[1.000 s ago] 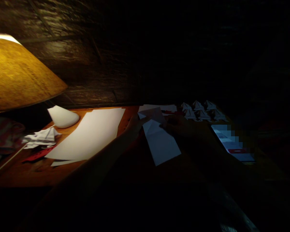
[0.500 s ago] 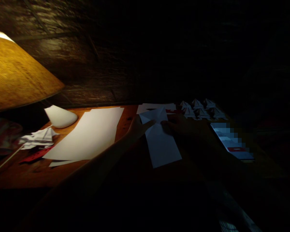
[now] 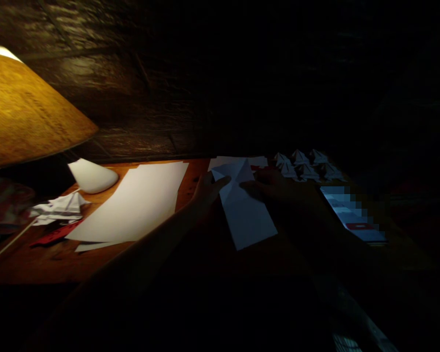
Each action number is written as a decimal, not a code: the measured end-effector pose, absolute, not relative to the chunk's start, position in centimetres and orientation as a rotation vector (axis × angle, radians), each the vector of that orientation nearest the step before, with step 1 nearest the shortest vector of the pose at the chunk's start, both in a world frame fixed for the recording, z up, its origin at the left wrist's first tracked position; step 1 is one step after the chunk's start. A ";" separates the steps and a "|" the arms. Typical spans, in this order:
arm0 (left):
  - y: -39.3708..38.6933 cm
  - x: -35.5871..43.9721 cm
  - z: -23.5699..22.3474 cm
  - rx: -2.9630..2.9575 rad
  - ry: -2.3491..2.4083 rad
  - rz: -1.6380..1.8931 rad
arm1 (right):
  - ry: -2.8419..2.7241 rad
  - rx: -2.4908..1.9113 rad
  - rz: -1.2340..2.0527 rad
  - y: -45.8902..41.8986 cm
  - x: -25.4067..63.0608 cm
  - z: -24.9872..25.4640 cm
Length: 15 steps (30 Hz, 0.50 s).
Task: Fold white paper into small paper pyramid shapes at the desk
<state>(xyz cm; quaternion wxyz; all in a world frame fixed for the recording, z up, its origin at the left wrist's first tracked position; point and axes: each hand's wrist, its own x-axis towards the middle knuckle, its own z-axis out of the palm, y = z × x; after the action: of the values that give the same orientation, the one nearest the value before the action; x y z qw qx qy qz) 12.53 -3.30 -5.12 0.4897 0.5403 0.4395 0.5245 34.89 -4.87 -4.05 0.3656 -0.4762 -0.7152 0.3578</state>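
Between my two hands is a creased sheet of paper (image 3: 247,215), a long strip with crossing folds near its far end. My left hand (image 3: 207,189) grips its left edge, thumb lying on top and the other fingers mostly under or behind it. On the opposite edge, my right hand (image 3: 266,186) pinches the paper near the creases, in deep shadow. The near end of the strip hangs free, tilted toward me. Behind it lie more white sheets (image 3: 220,161). Several folded paper figures (image 3: 308,171) stand in rows beyond my right hand.
A stack of white paper (image 3: 143,200) lies left on the wooden table (image 3: 106,266). Further left are a lamp with a yellow shade (image 3: 29,112), its white base (image 3: 91,176), a crumpled folded paper (image 3: 62,208) and a red item (image 3: 55,234). A lit phone (image 3: 348,215) rests at right.
My right thumb has shifted slightly left across the creases, and my left thumb has drawn back a little. The paper's near end has moved slightly up and right.
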 end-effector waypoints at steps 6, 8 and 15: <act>-2.2 11.6 -4.5 1.021 0.961 1.401 | -1.730 -1.078 1.277 -4.3 35.5 -4.6; -1.9 11.3 -4.2 0.944 0.944 1.387 | -1.631 -1.134 1.193 -3.5 35.8 -5.1; -1.5 9.6 -2.7 0.872 0.896 1.301 | -1.239 -1.147 1.061 -2.1 37.0 -4.6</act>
<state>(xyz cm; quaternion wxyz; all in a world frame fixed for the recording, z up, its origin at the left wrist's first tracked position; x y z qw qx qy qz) 9.65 -1.54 -2.72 0.6200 0.3793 0.3895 0.5657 37.04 -2.13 -4.64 0.5427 -0.4831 -0.5218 0.4470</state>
